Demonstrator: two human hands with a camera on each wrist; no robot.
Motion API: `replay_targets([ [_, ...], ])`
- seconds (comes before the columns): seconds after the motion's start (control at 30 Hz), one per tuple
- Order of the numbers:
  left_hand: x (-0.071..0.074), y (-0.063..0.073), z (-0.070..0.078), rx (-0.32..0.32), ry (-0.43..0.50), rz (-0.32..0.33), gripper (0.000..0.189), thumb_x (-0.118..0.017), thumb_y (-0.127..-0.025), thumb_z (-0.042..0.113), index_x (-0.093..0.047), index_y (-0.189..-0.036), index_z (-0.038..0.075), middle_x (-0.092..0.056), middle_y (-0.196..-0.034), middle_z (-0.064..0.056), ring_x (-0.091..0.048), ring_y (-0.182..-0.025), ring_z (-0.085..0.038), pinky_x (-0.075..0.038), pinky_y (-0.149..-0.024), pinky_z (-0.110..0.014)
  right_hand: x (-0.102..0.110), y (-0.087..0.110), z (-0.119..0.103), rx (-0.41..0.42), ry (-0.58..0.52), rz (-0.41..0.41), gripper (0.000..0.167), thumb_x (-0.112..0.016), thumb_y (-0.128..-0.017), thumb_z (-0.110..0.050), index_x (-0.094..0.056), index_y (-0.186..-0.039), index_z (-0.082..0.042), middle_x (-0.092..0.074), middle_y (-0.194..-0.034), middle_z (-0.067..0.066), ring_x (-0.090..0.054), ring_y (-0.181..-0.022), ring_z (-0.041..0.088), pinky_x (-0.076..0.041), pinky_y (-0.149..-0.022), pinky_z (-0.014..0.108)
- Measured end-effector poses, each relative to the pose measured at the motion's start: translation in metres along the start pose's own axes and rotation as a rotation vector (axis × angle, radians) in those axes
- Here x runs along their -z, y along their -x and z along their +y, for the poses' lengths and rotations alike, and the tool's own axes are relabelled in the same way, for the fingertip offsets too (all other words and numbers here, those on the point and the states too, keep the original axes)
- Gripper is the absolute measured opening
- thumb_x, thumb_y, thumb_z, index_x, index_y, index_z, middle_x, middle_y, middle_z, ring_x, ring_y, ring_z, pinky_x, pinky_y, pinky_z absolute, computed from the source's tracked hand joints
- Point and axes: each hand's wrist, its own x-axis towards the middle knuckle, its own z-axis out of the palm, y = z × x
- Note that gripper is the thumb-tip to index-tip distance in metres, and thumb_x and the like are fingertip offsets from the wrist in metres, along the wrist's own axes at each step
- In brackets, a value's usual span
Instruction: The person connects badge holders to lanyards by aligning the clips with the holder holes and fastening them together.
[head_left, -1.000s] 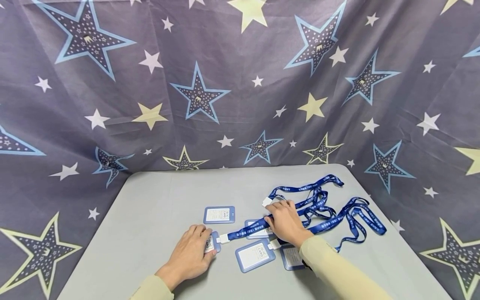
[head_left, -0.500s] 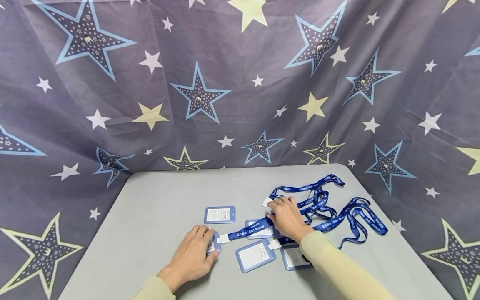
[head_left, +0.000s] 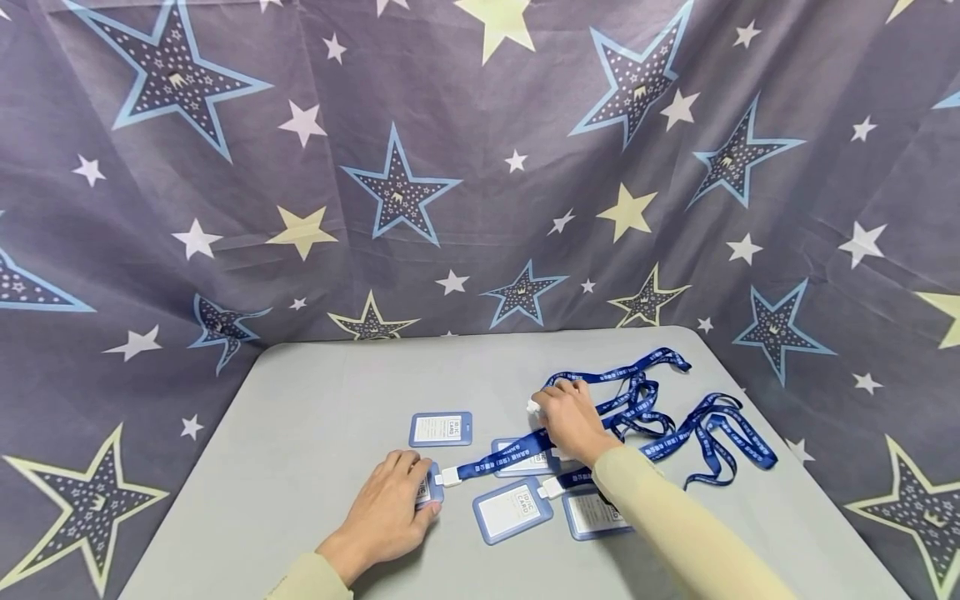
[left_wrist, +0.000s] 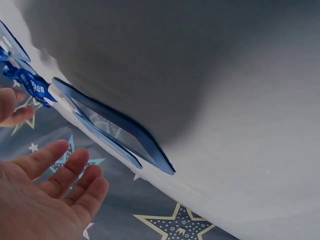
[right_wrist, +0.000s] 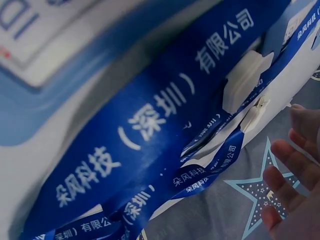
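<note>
In the head view, my left hand (head_left: 382, 510) lies over a blue-framed badge holder (head_left: 429, 487), hiding most of it. Its fingers look relaxed and spread in the left wrist view, with the holder (left_wrist: 117, 127) beyond them. A blue lanyard (head_left: 491, 459) joins that holder through a white clip (head_left: 450, 477). My right hand (head_left: 573, 421) is over the lanyards at the middle right, its fingertips right at another white clip (head_left: 533, 407). The right wrist view shows its loosely bent fingers (right_wrist: 290, 160) beside the lanyards; I cannot tell whether they pinch that clip.
A separate badge holder (head_left: 441, 429) lies behind my left hand. Another holder (head_left: 512, 511) with a clip lies between my hands, and one (head_left: 596, 514) sits partly under my right forearm. Tangled lanyards (head_left: 637, 408) spread across the grey table (head_left: 315, 400), before a star-patterned curtain (head_left: 480, 167).
My right hand has shifted slightly back, away from me, and now covers more of the white clip at its fingertips. My left hand stays over the holder.
</note>
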Motion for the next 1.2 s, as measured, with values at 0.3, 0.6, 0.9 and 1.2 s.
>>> replay_targets([
  [0.3, -0.002, 0.0, -0.001, -0.01, -0.011, 0.0, 0.057, -0.075, -0.088, 0.037, -0.063, -0.131, 0.002, -0.06, -0.128, -0.012, -0.052, -0.125, -0.03, -0.04, -0.113, -0.048, -0.006, -0.011, 0.003, -0.002, 0.05, -0.05, 0.029, -0.074, -0.085, -0.003, -0.074, -0.114, -0.011, -0.074, -0.115, 0.006, -0.06, -0.107, 0.028, -0.04, -0.096, 0.052],
  [0.6, -0.002, 0.0, -0.001, -0.014, -0.005, 0.004, 0.056, -0.076, -0.088, 0.037, -0.064, -0.13, 0.002, -0.059, -0.127, -0.012, -0.052, -0.124, -0.029, -0.04, -0.113, -0.048, -0.013, -0.019, 0.006, 0.006, 0.097, -0.095, 0.042, -0.071, -0.078, 0.006, -0.074, -0.115, -0.013, -0.074, -0.117, 0.004, -0.057, -0.105, 0.025, -0.039, -0.092, 0.048],
  [0.9, -0.002, 0.0, -0.002, -0.012, -0.009, 0.0, 0.055, -0.076, -0.088, 0.037, -0.064, -0.13, 0.003, -0.059, -0.126, -0.011, -0.052, -0.124, -0.029, -0.041, -0.112, -0.048, -0.026, -0.021, 0.009, -0.026, 0.146, -0.141, 0.047, -0.073, -0.078, 0.005, -0.073, -0.12, -0.016, -0.072, -0.122, 0.002, -0.056, -0.109, 0.024, -0.039, -0.092, 0.048],
  [1.2, -0.003, -0.001, -0.002, -0.012, -0.009, -0.002, 0.056, -0.076, -0.088, 0.037, -0.064, -0.13, 0.002, -0.059, -0.125, -0.011, -0.051, -0.123, -0.028, -0.041, -0.112, -0.048, -0.028, -0.022, 0.011, -0.028, 0.131, -0.152, 0.048, -0.077, -0.075, 0.005, -0.072, -0.12, -0.013, -0.073, -0.119, 0.003, -0.056, -0.106, 0.025, -0.038, -0.093, 0.05],
])
